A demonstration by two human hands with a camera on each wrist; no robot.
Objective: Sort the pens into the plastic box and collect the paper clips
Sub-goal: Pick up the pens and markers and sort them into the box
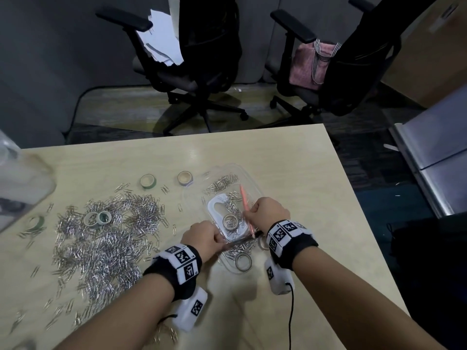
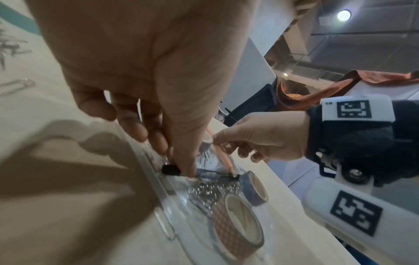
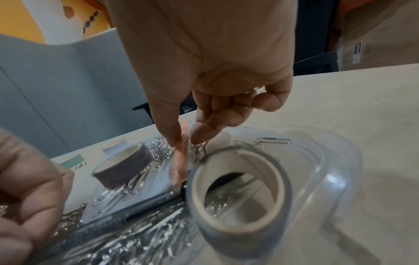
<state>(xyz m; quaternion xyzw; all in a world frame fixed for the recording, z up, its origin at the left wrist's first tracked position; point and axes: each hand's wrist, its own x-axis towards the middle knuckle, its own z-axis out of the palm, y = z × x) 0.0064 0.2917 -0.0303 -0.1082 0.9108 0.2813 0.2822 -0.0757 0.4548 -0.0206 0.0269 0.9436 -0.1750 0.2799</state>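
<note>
A clear plastic box [image 1: 258, 191] lies on the table with paper clips [image 1: 222, 184] and tape rolls in it. My right hand [image 1: 249, 210] pinches a pink pen [image 1: 244, 202] between thumb and fingers [image 3: 199, 132], the pen [image 3: 180, 161] slanting down into the box [image 3: 328, 161]. My left hand [image 1: 214, 239] grips a dark pen [image 1: 238, 240] at the box's near left side. That pen [image 2: 211, 174] lies across the box over the clips, its black end [image 2: 170, 169] at my left fingers. A big loose heap of paper clips [image 1: 106, 238] covers the table to the left.
Tape rolls sit in the box [image 1: 230, 221] [image 1: 243, 261] [image 3: 238, 188] and on the table [image 1: 148, 181] [image 1: 185, 178] [image 1: 97, 218]. A clear container [image 1: 22, 183] stands at the far left edge. Two office chairs [image 1: 202, 59] stand beyond the table.
</note>
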